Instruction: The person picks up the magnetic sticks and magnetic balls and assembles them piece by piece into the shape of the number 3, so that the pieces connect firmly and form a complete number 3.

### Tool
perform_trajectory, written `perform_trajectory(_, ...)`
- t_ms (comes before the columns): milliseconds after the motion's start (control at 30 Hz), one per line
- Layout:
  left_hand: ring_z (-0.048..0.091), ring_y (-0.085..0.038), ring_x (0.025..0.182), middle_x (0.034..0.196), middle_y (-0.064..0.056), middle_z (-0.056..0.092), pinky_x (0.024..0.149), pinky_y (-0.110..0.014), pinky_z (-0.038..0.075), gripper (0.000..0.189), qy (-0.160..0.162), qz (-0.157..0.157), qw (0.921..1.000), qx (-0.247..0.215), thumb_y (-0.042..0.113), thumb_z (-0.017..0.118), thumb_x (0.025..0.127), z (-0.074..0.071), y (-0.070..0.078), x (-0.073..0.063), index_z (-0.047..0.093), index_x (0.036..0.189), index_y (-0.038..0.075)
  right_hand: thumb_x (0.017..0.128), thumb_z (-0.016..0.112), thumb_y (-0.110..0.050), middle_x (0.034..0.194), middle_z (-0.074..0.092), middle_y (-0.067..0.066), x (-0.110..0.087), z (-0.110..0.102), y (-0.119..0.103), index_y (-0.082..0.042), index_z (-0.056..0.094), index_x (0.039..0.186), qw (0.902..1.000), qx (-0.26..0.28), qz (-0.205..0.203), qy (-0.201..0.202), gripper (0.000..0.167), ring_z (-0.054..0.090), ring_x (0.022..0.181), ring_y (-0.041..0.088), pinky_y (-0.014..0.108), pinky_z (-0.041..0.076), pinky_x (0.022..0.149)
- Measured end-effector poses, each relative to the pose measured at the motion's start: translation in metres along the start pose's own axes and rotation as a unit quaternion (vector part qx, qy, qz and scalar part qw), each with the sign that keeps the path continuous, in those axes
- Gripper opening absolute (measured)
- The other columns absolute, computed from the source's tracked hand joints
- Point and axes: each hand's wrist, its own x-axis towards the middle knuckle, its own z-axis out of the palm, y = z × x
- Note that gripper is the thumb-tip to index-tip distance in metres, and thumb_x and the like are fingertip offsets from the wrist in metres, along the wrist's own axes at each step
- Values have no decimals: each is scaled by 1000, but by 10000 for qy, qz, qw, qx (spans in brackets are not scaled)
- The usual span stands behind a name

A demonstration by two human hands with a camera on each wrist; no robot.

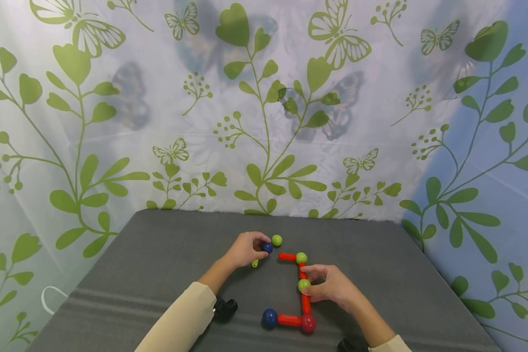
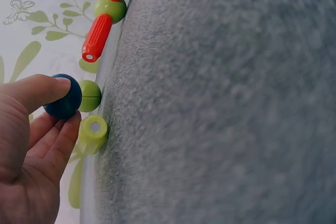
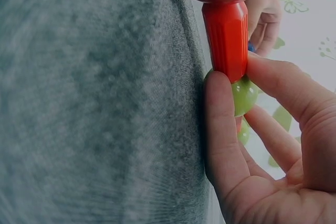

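My left hand [image 1: 245, 250] pinches a blue ball [image 2: 64, 97] between thumb and fingertips. Just beyond that ball lies a loose green ball [image 1: 276, 240], and a yellow-green rod [image 2: 93, 135] sits below the fingers. On the right, my right hand [image 1: 332, 286] grips the joined chain around its middle green ball [image 1: 304, 285], fingertips also at the red rod [image 3: 227, 40]. From there the chain runs away to another green ball [image 1: 301, 258] with a red rod [image 1: 287, 256] pointing left. Toward me it reaches a red ball [image 1: 308, 323], then a red rod [image 1: 289, 320] and a blue end ball [image 1: 270, 318].
Everything lies on a grey cloth-covered table [image 1: 180, 249]. Behind it hangs a white curtain [image 1: 264, 122] with green leaves and butterflies. A white cord loop [image 1: 48, 298] shows at the table's left edge. Dark straps [image 1: 225, 308] are on the wrists.
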Motion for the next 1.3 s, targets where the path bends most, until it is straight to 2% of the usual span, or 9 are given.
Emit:
perform_trajectory(333, 70, -16, 96, 106, -4, 75, 87, -33, 59, 27, -79, -85, 9996, 268, 12, 84, 85, 3, 2, 4, 73, 110, 9, 80, 87, -7, 115, 62, 18, 1, -1, 0, 0, 58, 141, 10000, -42, 2, 26, 68, 75, 86, 24, 43, 63, 79)
perform_trajectory(633, 71, -12, 93, 103, -3, 77, 88, -31, 59, 28, -404, 42, 9989, 227, 13, 85, 84, 6, -3, 12, 75, 110, 10, 80, 87, -8, 115, 63, 18, 1, 0, 1, -1, 59, 140, 9999, -98, 3, 51, 67, 75, 88, 24, 43, 63, 79)
perform_trajectory(833, 69, -9, 88, 98, -1, 77, 87, -31, 58, 26, -572, -26, 9979, 291, 14, 86, 83, 6, -3, 13, 75, 106, 11, 80, 87, -8, 115, 63, 18, 2, 0, 2, -1, 59, 140, 10000, -82, 8, 35, 66, 75, 88, 24, 43, 63, 79)
perform_trajectory(1000, 69, -9, 90, 99, 0, 77, 89, -33, 58, 25, -667, -117, 9971, 349, 16, 86, 83, 6, -1, 12, 74, 106, 12, 80, 87, -8, 115, 63, 18, 2, 0, 1, -1, 59, 140, 10000, -95, -6, 15, 66, 75, 88, 24, 43, 63, 79)
perform_trajectory(1300, 70, -12, 93, 100, 0, 77, 92, -38, 57, 25, -691, -79, 9971, 321, 16, 86, 84, 8, -1, 12, 74, 106, 12, 80, 87, -7, 114, 63, 18, 1, 0, -1, 0, 60, 139, 9999, -125, 7, 20, 65, 75, 87, 24, 42, 63, 78)
